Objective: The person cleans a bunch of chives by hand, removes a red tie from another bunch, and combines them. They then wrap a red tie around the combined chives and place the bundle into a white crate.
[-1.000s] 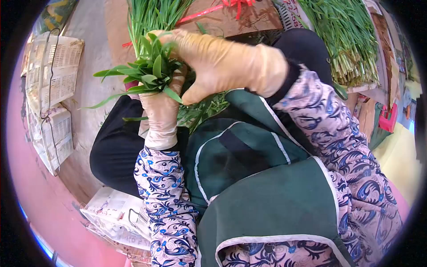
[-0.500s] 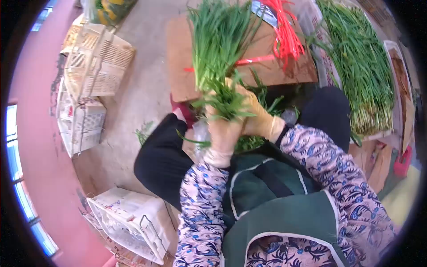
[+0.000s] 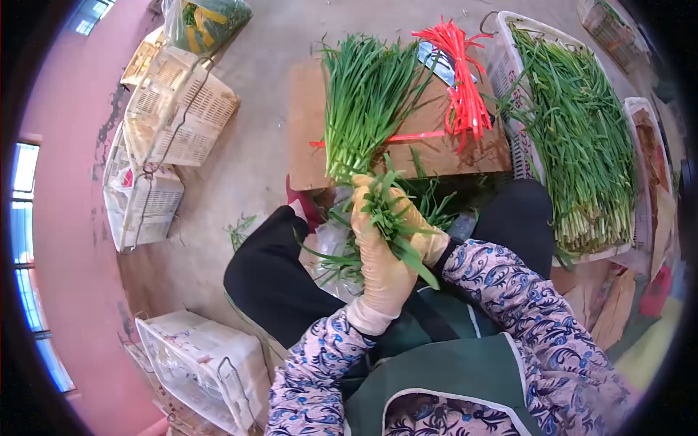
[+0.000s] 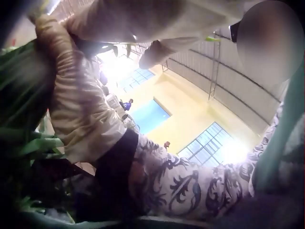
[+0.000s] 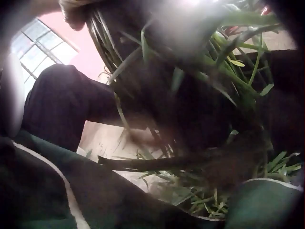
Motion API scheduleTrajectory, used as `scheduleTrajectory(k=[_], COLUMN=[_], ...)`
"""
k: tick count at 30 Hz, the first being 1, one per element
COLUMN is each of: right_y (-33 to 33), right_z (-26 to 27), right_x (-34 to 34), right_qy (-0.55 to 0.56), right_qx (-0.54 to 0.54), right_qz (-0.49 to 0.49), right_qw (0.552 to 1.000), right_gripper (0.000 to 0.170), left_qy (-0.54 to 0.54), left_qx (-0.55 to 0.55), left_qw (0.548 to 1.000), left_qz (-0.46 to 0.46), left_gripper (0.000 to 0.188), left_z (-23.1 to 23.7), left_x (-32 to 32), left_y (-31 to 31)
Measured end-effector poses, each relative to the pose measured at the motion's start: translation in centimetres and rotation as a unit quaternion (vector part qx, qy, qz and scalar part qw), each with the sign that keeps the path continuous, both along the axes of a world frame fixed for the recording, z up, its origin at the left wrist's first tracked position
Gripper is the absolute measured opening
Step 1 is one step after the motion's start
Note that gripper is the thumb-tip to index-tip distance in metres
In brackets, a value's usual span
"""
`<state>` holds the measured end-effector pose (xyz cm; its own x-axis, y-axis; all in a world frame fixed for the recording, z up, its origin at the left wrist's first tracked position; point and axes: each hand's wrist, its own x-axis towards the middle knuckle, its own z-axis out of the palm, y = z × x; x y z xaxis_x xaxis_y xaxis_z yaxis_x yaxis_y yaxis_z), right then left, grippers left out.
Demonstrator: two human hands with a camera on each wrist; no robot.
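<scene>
Both hands wear pale gloves and come together around a bunch of garlic chives (image 3: 385,211) near the lap. My left hand (image 3: 382,265) grips the bunch from the left, its cut ends and a few broad leaves showing on top. On the other side my right hand (image 3: 427,236) holds it too, partly covered by the leaves. From the right wrist, long leaves (image 5: 228,78) hang below the hands. Just ahead, a larger pile of garlic chives (image 3: 363,102) lies on a cardboard box (image 3: 309,123), over a red strip (image 3: 418,136).
Red ties (image 3: 465,91) lie at the box's far right. A white crate (image 3: 520,138) full of greens (image 3: 582,145) stands right of it. White crates (image 3: 171,109) line the left wall, with a plastic bag of greens (image 3: 211,22) beyond. Another crate (image 3: 203,363) sits lower left.
The right hand, spread and apart from the bunch a second ago, has come in against its right side. The left hand still grips the bunch. The head view has shifted, showing more of the box.
</scene>
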<state>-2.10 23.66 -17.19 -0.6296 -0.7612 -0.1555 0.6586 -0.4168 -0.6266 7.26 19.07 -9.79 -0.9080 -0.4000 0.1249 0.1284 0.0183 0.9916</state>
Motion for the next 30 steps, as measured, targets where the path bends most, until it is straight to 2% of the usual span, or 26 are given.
scheduleTrajectory(k=[1,2,4,7,8,9,10,11,12,13,14,15,17,18,19,20,21,23,25,26,27,28,29,30], right_y=[-0.2,0.5,1.1,2.4,2.6,2.7,2.8,2.8,2.9,2.9,3.0,2.8,2.5,2.3,2.1,2.3,2.3,2.4,2.2,2.2,2.1,2.1,2.2,2.4], right_z=[1.3,3.1,1.9,1.8,1.5,2.2,2.9,2.0,1.1,1.8,2.5,3.5,4.6,1.0,-3.4,-5.0,-3.4,0.6,-4.0,-4.1,-4.0,-1.6,-1.2,-0.3], right_x=[0.1,0.8,0.6,0.6,1.1,1.5,1.9,1.0,0.0,0.0,0.0,0.3,1.0,1.1,0.9,0.8,0.7,1.5,1.2,1.2,1.4,2.1,2.3,2.5], right_qy=[-0.057,-0.036,-0.059,-0.08,-0.078,-0.043,-0.007,0.064,0.133,0.141,0.15,0.102,0.005,-0.026,-0.054,-0.032,0.0,0.054,0.013,-0.033,-0.079,-0.064,0.331,0.295], right_qx=[-0.011,-0.004,-0.109,-0.038,-0.033,-0.021,-0.004,-0.024,-0.046,-0.059,-0.073,-0.114,-0.199,-0.149,-0.098,-0.041,-0.017,0.027,-0.035,-0.07,-0.103,-0.066,0.153,0.167], right_qz=[0.008,-0.005,0.073,0.1,0.065,0.016,-0.034,-0.02,-0.011,0.006,0.023,0.042,0.075,0.043,0.01,0.009,0.02,0.04,0.023,0.017,0.016,0.021,0.01,0.02], right_qw=[0.998,0.999,0.99,0.991,0.994,0.999,0.999,0.997,0.99,0.988,0.986,0.987,0.977,0.988,0.994,0.999,1.0,0.997,0.999,0.997,0.991,0.996,0.931,0.94], right_gripper=[0.038,0.039,0.048,0.059,0.061,0.063,0.065,0.067,0.07,0.066,0.062,0.052,0.033,0.043,0.055,0.06,0.06,0.061,0.062,0.058,0.053,0.059,0.056,0.055], left_qy=[-0.008,-0.017,-0.021,0.047,0.024,0.062,0.058,0.057,0.065,0.074,0.046,0.018,-0.047,-0.055,-0.131,-0.129,-0.126,-0.129,-0.114,-0.131,-0.14,-0.145,-0.182,-0.209], left_qx=[-0.036,-0.072,-0.132,-0.172,-0.206,-0.165,-0.189,-0.214,-0.198,-0.182,-0.084,0.013,0.048,0.037,-0.015,-0.092,-0.168,-0.207,-0.188,-0.044,0.116,0.258,0.45,0.62], left_qw=[0.999,0.997,0.991,0.984,0.977,0.983,0.979,0.973,0.978,0.979,0.992,0.995,0.984,0.989,0.989,0.987,0.975,0.963,0.964,0.979,0.974,0.949,0.871,0.756], left_qz=[0.001,0.002,0.003,-0.006,-0.048,-0.044,-0.051,-0.06,-0.004,0.054,0.077,0.099,0.167,0.131,0.064,-0.008,-0.074,-0.119,-0.146,-0.151,-0.138,-0.108,-0.079,-0.005], left_gripper=[0.076,0.076,0.079,0.085,0.092,0.094,0.089,0.084,0.074,0.065,0.054,0.044,0.033,0.033,0.042,0.051,0.06,0.079,0.082,0.074,0.066,0.058,0.05,0.042], left_z=[0.2,0.3,0.5,0.8,0.8,0.5,1.6,2.3,1.9,1.5,0.9,0.1,-1.0,-2.1,-2.8,-2.9,-3.2,-6.0,-8.4,-8.8,-9.3,-9.2,-8.5,-7.3], left_x=[0.3,0.7,1.3,2.0,2.3,2.1,2.3,2.6,2.8,3.0,3.2,3.3,3.1,2.9,3.1,3.1,3.1,3.2,2.3,1.8,1.4,0.8,0.6,0.2], left_y=[0.0,0.1,-0.1,-0.2,-1.3,-1.7,-3.1,-4.9,-6.1,-7.4,-9.0,-10.5,-12.5,-12.6,-12.4,-11.8,-10.9,-9.1,-7.5,-6.9,-6.2,-5.5,-4.9,-4.3])
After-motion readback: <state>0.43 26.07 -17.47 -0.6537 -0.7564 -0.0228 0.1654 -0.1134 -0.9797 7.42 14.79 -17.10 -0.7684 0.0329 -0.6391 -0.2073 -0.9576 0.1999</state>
